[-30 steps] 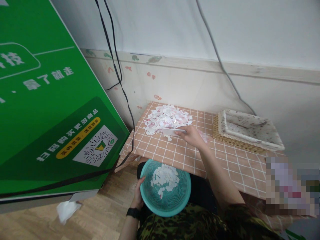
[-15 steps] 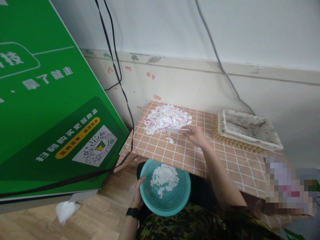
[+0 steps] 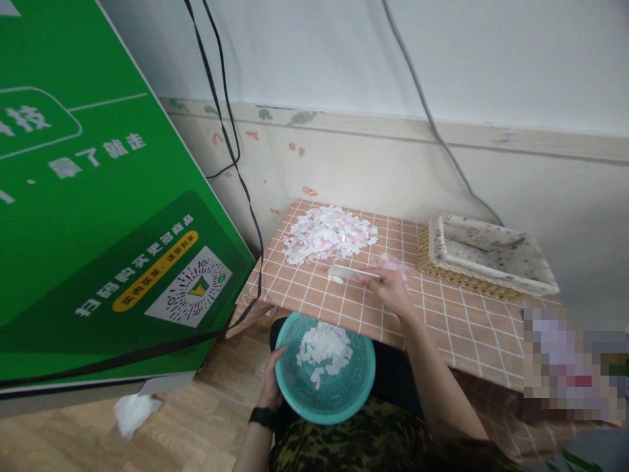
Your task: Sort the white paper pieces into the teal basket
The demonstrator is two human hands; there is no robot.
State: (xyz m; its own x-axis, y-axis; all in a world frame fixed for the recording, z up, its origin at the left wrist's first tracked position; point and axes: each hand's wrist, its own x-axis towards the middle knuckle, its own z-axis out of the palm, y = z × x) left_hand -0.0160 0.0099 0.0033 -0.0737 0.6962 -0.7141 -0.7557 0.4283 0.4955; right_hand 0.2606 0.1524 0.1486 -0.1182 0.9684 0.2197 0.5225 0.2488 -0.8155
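My left hand [image 3: 274, 377] is closed on the left rim of a green plastic colander [image 3: 339, 410], which rests on my lap below the table's front edge. Scraps of white paper [image 3: 324, 351] lie inside it. Over the table, my right hand [image 3: 390, 288] grips one end of a flat white tool [image 3: 351, 272]; its exact kind is not clear. The tool's far end is at a few loose scraps [image 3: 335, 279] on the cloth. Behind it spreads a heap of torn white and pinkish paper [image 3: 327, 233]. Some pink scraps [image 3: 390, 262] lie just beyond my right hand.
The table has a brown checked cloth [image 3: 457, 328]. A cloth-lined wicker basket [image 3: 491, 259] stands at its right, against the wall. To the left rises a large green cabinet [image 3: 98, 210], with black cables [image 3: 230, 144] hanging beside it. A white bag [image 3: 135, 414] lies on the floor.
My right hand has drawn the white tool away from the heap, toward the table's front edge, over the loose scraps. My left hand and the colander have stayed in place.
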